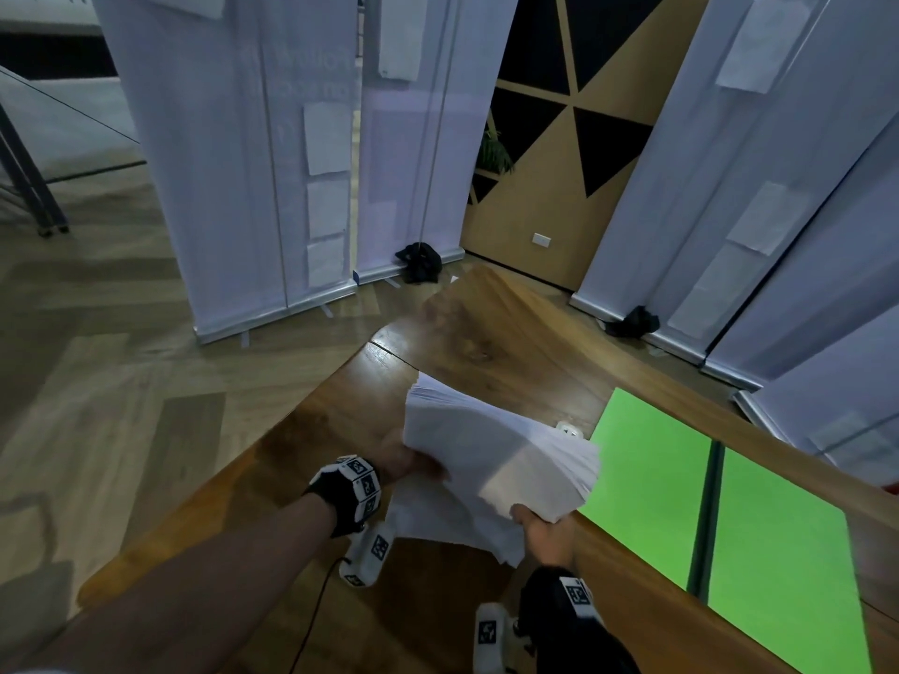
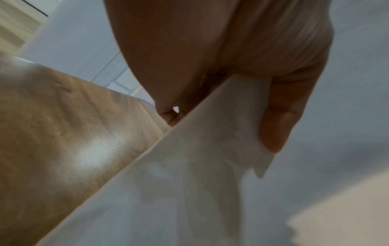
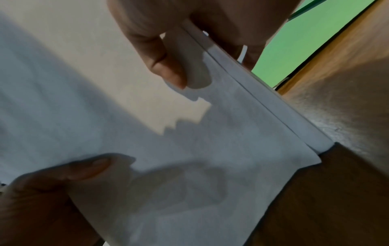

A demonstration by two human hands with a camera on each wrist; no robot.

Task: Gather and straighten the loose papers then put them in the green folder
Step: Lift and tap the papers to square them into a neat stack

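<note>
**Stack up, folder to your right**

Your left hand (image 1: 396, 462) pinches the papers' (image 1: 491, 449) left edge, thumb on top. Your right hand (image 1: 547, 532) pinches the near right corner. The stack hangs above the table (image 1: 311, 430), fanned, long axis running far-left to near-right. The folder (image 1: 647, 479) lies open just right, nearest your right hand.

Both forearms reach forward; left hand (image 1: 399, 462) and right hand (image 1: 547, 535) apparently pinching.
</note>
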